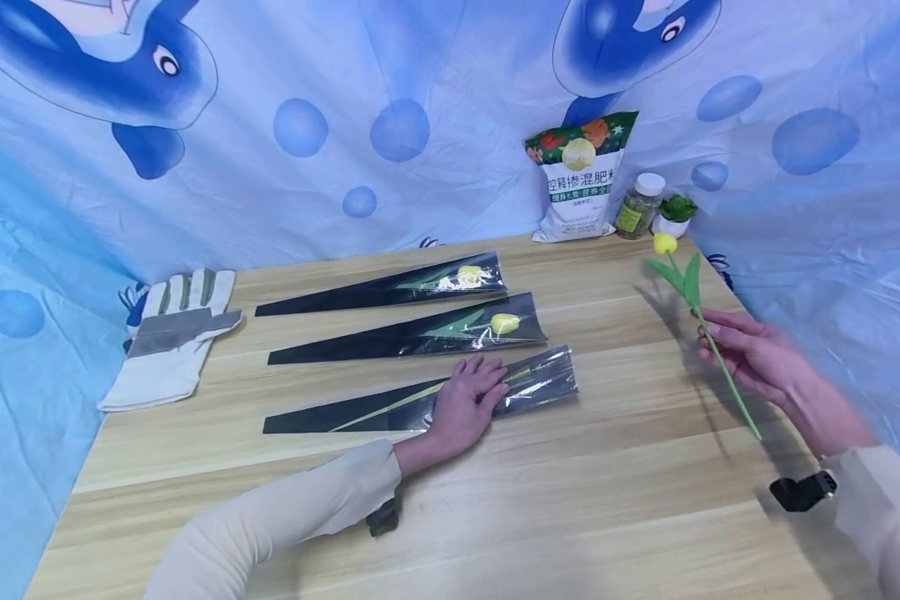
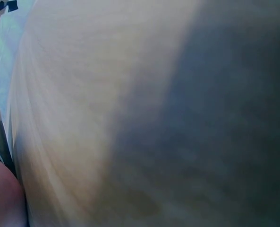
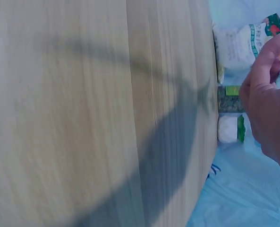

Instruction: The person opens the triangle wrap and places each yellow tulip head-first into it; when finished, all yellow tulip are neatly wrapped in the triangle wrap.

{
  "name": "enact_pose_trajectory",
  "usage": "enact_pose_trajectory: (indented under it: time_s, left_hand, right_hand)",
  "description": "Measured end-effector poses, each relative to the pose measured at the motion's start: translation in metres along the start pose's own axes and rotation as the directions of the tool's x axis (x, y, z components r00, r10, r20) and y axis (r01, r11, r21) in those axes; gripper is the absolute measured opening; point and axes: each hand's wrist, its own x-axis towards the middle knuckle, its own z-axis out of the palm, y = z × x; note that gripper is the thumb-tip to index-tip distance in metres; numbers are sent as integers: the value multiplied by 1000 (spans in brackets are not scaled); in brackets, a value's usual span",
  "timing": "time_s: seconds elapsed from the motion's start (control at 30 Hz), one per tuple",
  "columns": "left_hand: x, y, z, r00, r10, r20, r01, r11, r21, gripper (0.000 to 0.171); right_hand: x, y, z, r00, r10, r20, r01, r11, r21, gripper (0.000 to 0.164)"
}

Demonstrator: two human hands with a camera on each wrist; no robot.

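My right hand (image 1: 757, 354) pinches an artificial yellow tulip (image 1: 692, 283) by its green stem, holding it above the table's right side, bloom pointing away. In the right wrist view the fingers of the right hand (image 3: 269, 90) are curled, and most of the flower is out of frame. My left hand (image 1: 467, 396) rests, fingers extended, on the nearest black-and-clear flower sleeve (image 1: 540, 385). A thin yellow-green strip runs along that sleeve, partly hidden by the hand. Behind it lie a middle sleeve (image 1: 345, 344) and a far sleeve (image 1: 345, 296), each with a yellow tulip inside.
A work glove (image 1: 168, 333) lies at the table's left. At the back right stand a fertilizer bag (image 1: 581, 187), a white-capped jar (image 1: 637, 208) and a small potted plant (image 1: 673, 218). Blue whale-print cloth (image 1: 450, 192) hangs behind the wooden table (image 1: 532, 508).
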Motion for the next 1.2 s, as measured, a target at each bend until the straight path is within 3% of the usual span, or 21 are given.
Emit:
enact_pose_trajectory:
  time_s: [0.17,0.37,0.5,0.67,1.0,1.2]
  left_hand:
    - [-1,0,1,1000,8,-5,-8,1000,2,34]
    - [0,-2,2,1000,6,-5,-6,1000,9,34]
    - [0,-3,2,1000,7,-10,-7,1000,-3,33]
    - [0,-4,3,1000,16,-23,-17,1000,-13,33]
    - [1,-4,3,999,18,-29,-18,1000,-19,33]
    - [0,-4,3,999,15,-34,-16,1000,-19,33]
  right_hand:
    - [-1,4,8,996,-21,90,12,994,105,43]
    - [0,8,14,988,-92,122,83,994,71,38]
    - [1,9,21,986,-142,91,144,989,-15,34]
    - [1,11,33,976,-217,-7,216,973,-81,29]
    - [6,17,51,915,-374,-153,360,926,-117,29]
    - [12,23,63,846,-482,-229,483,874,-57,29]
